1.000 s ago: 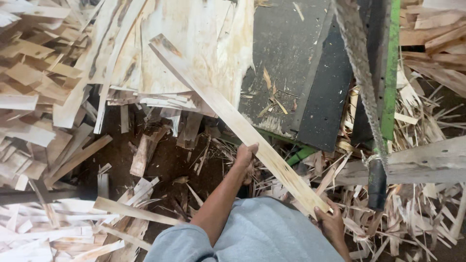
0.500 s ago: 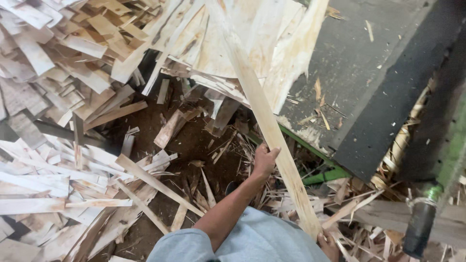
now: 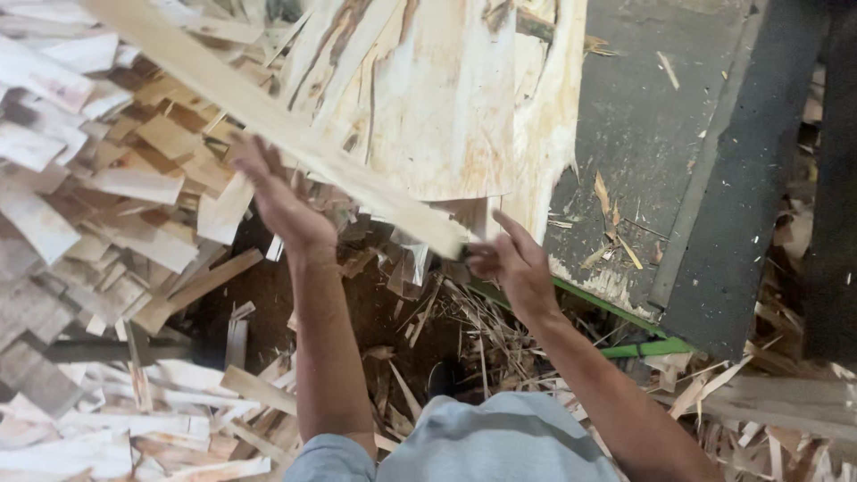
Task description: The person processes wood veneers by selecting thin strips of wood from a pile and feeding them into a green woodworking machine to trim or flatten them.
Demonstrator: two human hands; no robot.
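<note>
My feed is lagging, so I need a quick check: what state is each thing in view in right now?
Long wooden strip: off the ground, slanted, blurred.
Left hand: open, against the strip's underside.
Right hand: fingers spread at the strip's lower end; grip unclear.
Veneer sheet: cracked, draped off the grey platform.
Wood scraps: piled loose on the ground.

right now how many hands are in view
2: the left hand under the long wood strip at centre-left, the right hand by the strip's lower end, centre.
</note>
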